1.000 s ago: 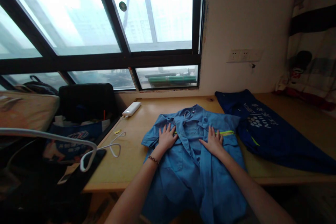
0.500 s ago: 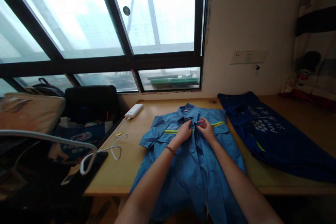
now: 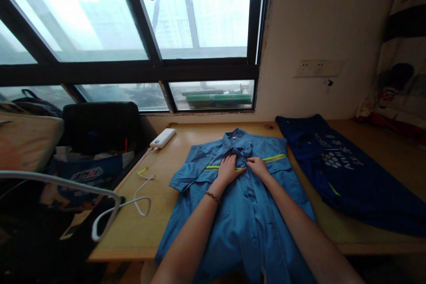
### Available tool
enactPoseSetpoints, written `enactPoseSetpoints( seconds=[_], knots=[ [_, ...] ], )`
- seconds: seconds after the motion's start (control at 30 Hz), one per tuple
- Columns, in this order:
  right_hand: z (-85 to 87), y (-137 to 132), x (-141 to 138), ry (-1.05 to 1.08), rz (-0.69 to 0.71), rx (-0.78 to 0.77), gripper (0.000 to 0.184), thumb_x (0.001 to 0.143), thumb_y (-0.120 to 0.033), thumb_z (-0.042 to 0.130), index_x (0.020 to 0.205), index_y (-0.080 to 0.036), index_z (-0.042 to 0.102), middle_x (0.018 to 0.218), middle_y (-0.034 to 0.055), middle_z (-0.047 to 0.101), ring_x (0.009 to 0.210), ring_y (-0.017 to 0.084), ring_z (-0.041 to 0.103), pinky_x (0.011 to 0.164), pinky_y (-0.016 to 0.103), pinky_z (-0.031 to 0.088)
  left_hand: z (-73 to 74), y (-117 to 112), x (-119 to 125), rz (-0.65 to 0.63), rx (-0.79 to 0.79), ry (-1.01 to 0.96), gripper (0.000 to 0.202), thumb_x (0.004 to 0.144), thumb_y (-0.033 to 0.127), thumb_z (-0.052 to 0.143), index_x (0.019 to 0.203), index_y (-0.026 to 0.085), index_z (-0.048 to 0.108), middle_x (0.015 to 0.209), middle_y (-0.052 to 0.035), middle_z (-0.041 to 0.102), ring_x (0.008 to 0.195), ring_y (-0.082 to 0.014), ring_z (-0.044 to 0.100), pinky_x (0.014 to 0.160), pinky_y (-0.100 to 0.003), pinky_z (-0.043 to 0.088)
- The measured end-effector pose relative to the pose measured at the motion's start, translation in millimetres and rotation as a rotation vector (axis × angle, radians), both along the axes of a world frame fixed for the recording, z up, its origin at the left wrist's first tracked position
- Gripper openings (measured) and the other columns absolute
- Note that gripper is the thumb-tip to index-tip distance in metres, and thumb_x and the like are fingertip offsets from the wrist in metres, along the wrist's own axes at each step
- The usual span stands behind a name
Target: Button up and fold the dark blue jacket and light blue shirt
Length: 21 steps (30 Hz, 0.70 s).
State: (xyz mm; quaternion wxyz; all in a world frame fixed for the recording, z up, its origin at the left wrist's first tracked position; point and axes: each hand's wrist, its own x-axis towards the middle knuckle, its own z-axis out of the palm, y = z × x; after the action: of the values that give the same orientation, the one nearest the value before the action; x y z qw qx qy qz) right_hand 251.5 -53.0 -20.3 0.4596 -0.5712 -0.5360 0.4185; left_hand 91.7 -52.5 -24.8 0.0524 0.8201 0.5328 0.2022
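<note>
A blue short-sleeved work shirt (image 3: 229,222) with yellow-green stripes lies front up on the table, its collar away from me and its lower part hanging toward me. My left hand (image 3: 228,169), with a beaded bracelet at the wrist, rests on the chest. Its fingers are stretched over the cloth, and the thumb reaches to the button placket. Opposite it, my right hand (image 3: 257,167) pinches the placket edge just below the collar. Whether a button is between those fingertips is too small to tell. Lower on the placket, a button (image 3: 254,242) shows.
Dark blue clothing (image 3: 349,177) with white print lies right of the shirt on the wooden table (image 3: 133,235). A white power bank (image 3: 163,138) with a cable (image 3: 143,197) sits at left. Beyond the left edge stand a black chair (image 3: 100,124) and bags.
Both hands have shifted slightly down the placket from the collar. The left fingers have spread flatter on the cloth, and the right fingers have closed into a pinch. The view has turned slightly.
</note>
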Motion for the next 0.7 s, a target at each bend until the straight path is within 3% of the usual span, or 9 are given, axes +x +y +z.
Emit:
enactPoseSetpoints(
  seconds=[0.13,0.27,0.4,0.53,0.6,0.7],
  knots=[
    [2.5,9,2,0.181,0.02,-0.007,0.028,0.063,-0.036,0.054,0.079,-0.019,0.068,0.073,0.0019,0.068,0.083,0.024,0.061,0.076,0.038,0.046,5.5,4,-9,0.056,0.039,-0.023,0.043,0.074,0.043,0.054,0.109,0.018,0.052,0.114,-0.0096,0.05,0.109,-0.0232,0.042,0.092,-0.036,0.031],
    [0.4,12,7,0.453,0.104,-0.064,0.032,0.062,-0.036,0.053,0.084,-0.017,0.067,0.077,0.0043,0.068,0.084,0.024,0.061,0.074,0.037,0.048,12.2,-1,-9,0.044,0.024,-0.018,0.019,0.076,0.032,0.054,0.09,0.02,0.059,0.097,-0.0069,0.054,0.095,-0.02,0.048,0.081,-0.031,0.038],
    [7.2,8,7,0.667,0.16,-0.09,0.031,0.061,-0.032,0.056,0.086,-0.017,0.066,0.08,0.0033,0.068,0.087,0.024,0.061,0.076,0.034,0.048,16.4,-6,-5,0.063,0.038,-0.121,0.014,0.075,0.03,0.056,0.081,0.017,0.056,0.088,-0.0062,0.056,0.083,-0.0179,0.053,0.072,-0.028,0.04],
    [9.6,-2,-3,0.595,0.241,-0.156,0.026,0.061,-0.031,0.06,0.082,-0.017,0.066,0.078,0.0018,0.068,0.083,0.022,0.062,0.076,0.034,0.047,20.4,-7,-3,0.166,-0.071,-0.461,0.022,0.07,0.035,0.061,0.072,0.015,0.052,0.065,-0.0029,0.057,0.064,-0.0163,0.056,0.062,-0.028,0.043],
    [5.5,-6,-10,0.506,0.225,-0.21,0.021,0.059,-0.029,0.062,0.074,-0.017,0.067,0.071,0.0016,0.068,0.077,0.022,0.062,0.074,0.034,0.048,21.3,-6,-4,0.175,-0.259,-0.726,0.026,0.068,0.037,0.063,0.068,0.015,0.049,0.057,-0.0011,0.056,0.054,-0.0148,0.056,0.054,-0.027,0.044],
    [-1.2,-5,-15,0.433,0.135,-0.181,0.018,0.058,-0.03,0.062,0.07,-0.018,0.066,0.066,0.0009,0.068,0.072,0.022,0.063,0.071,0.035,0.049,20.2,-5,-7,0.105,-0.576,-1.117,0.027,0.064,0.033,0.067,0.07,0.013,0.049,0.059,-0.0022,0.059,0.053,-0.0131,0.058,0.053,-0.026,0.048]
  ],
)
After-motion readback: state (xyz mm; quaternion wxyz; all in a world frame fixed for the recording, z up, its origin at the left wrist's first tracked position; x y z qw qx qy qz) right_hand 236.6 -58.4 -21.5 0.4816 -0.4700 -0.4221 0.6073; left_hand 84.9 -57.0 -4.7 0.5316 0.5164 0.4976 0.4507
